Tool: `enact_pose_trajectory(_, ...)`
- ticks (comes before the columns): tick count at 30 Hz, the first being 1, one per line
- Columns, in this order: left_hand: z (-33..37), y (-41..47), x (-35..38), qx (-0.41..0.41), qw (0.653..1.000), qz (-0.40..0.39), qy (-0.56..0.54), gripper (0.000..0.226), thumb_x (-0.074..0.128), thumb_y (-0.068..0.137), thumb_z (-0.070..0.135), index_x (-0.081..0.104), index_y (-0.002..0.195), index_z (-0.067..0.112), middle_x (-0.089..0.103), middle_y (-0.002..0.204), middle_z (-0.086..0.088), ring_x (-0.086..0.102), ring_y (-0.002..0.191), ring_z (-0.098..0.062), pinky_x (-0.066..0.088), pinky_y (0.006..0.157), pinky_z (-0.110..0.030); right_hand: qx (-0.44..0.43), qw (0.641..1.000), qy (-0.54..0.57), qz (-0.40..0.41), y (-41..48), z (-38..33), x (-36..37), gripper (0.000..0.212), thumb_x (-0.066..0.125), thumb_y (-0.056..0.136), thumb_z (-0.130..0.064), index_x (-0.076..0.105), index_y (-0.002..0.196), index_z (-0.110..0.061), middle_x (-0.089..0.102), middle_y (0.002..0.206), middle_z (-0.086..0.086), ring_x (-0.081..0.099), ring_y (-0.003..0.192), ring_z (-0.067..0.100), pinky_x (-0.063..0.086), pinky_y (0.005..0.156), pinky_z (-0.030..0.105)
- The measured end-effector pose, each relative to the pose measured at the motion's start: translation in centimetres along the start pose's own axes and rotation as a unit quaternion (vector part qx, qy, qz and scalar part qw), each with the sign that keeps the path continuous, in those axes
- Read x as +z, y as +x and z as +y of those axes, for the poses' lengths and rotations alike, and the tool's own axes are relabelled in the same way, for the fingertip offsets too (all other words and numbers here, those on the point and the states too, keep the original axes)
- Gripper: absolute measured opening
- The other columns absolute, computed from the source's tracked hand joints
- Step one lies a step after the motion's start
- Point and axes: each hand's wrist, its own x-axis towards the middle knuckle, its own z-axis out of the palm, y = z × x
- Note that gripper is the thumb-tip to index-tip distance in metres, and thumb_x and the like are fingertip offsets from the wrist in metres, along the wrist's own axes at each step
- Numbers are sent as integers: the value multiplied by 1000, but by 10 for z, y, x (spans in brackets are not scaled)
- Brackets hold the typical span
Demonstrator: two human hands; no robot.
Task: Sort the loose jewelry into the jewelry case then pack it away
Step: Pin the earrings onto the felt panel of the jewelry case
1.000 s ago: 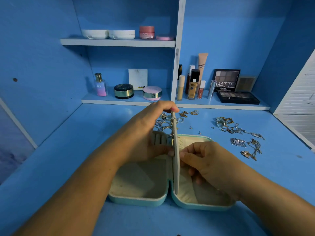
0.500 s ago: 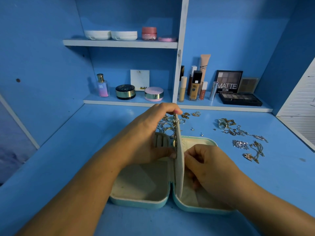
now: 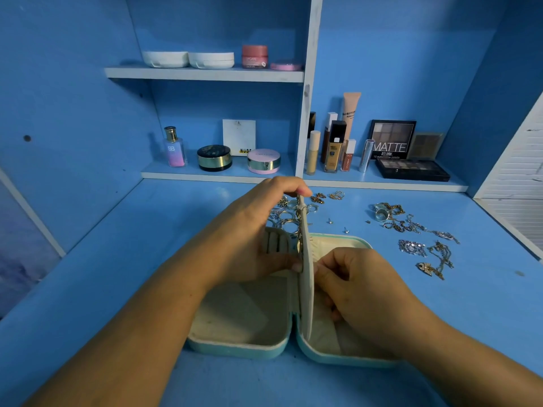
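Almost nothing has moved since the earlier frames: both hands stay on the middle flap (image 3: pixel 305 259) of the jewelry case (image 3: pixel 235 346), and only the camera has shifted a little.

From the head camera, the case lies open on the blue desk (image 3: pixel 117 259), with its two halves side by side. The left hand (image 3: pixel 252 230) holds the flap upright; its fingers (image 3: pixel 293 189) are curled over the top edge and the thumb presses the left face. The right hand (image 3: pixel 361 286) is on the other side, its fingers pressed together against the flap as if pinching something small, but I cannot tell what. It seems that an earring is being fixed to the flap, so the sorting is at an early stage.

Most loose jewelry is not packed yet: rings (image 3: pixel 286 218) lie just behind the case, small studs (image 3: pixel 330 221) near them, and chains (image 3: pixel 423 248) well apart on the right.
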Motion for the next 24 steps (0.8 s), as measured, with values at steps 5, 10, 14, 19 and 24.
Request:
enact_pose_trajectory(5,1,-3,1,16,1000,4,13,42,44,71,60,34,108,75,36,120,52,36,120,20,29,101,-20,7,1000,7,18,-1,1,3,24,56,91,-35,65,75,-20,63,62,-1,54,53,11,52,63,32)
enact_pose_trajectory(10,2,-6,0,34,999,18,16,40,45,74,61,35,111,71,40,123,45,42,127,5,35,110,-39,15,999,18,26,-1,2,6,25,57,91,-33,65,72,-18,60,56,-5,53,52,11,51,61,31)
enact_pose_trajectory(14,4,-9,0,43,999,22,18,40,44,75,61,36,113,68,43,125,39,44,127,1,37,109,-43,19,999,30,19,0,2,6,27,58,90,-34,66,71,-17,61,55,-5,56,54,13,53,66,34)
enact_pose_trajectory(19,1,-4,1,34,999,19,10,40,47,74,61,36,111,72,39,121,48,40,125,10,35,111,-42,-7,1000,24,5,2,3,4,22,56,92,-31,66,77,-20,65,65,0,57,58,12,54,69,34)
enact_pose_trajectory(24,-1,-2,1,18,1000,16,8,38,45,72,62,36,108,73,40,120,48,42,124,7,35,109,-38,-19,999,43,-20,4,4,2,17,60,92,-26,64,76,-19,63,61,-1,55,51,9,54,62,31)
